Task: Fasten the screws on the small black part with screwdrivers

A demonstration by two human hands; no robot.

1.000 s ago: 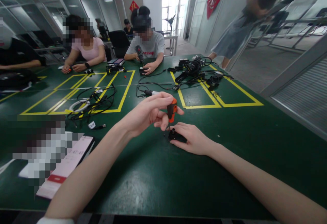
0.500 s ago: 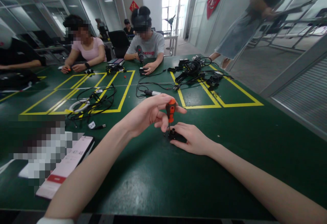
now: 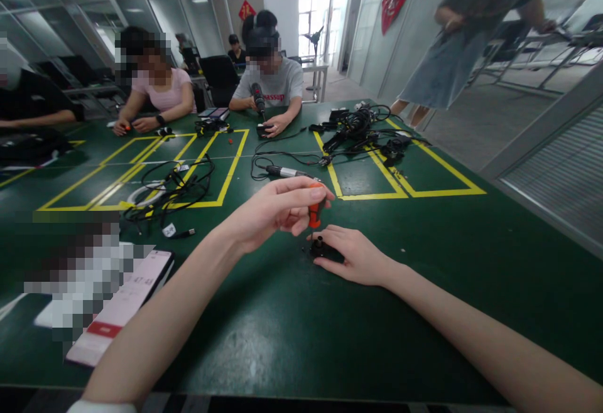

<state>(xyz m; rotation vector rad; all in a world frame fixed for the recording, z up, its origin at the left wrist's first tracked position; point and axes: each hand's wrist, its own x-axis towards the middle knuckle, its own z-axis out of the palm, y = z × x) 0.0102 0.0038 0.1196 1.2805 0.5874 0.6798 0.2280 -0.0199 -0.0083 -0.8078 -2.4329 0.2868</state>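
My left hand (image 3: 287,207) grips the orange and black handle of a screwdriver (image 3: 315,213), thumb and fingers closed around it. The screwdriver stands upright, its thin shaft pointing down at a small black part (image 3: 323,248) on the table. My right hand (image 3: 358,255) lies low over that part, with its thumb and fingers closed on the part's sides. A short black post rises from the part beside the shaft. Where exactly the tip meets it is too small to tell. A tiny dark piece lies just left of the part.
On the green table (image 3: 264,337) coiled black cables (image 3: 183,181) lie to the left and a larger cable heap (image 3: 358,127) to the right. A silver and black tool (image 3: 282,172) lies beyond my left hand. A phone (image 3: 127,300) is at the near left. Co-workers sit opposite.
My left fingers and thumb, spread more loosely around the screwdriver handle before, have closed on it. My right hand and the black part stay in place. A person at the right has shifted.
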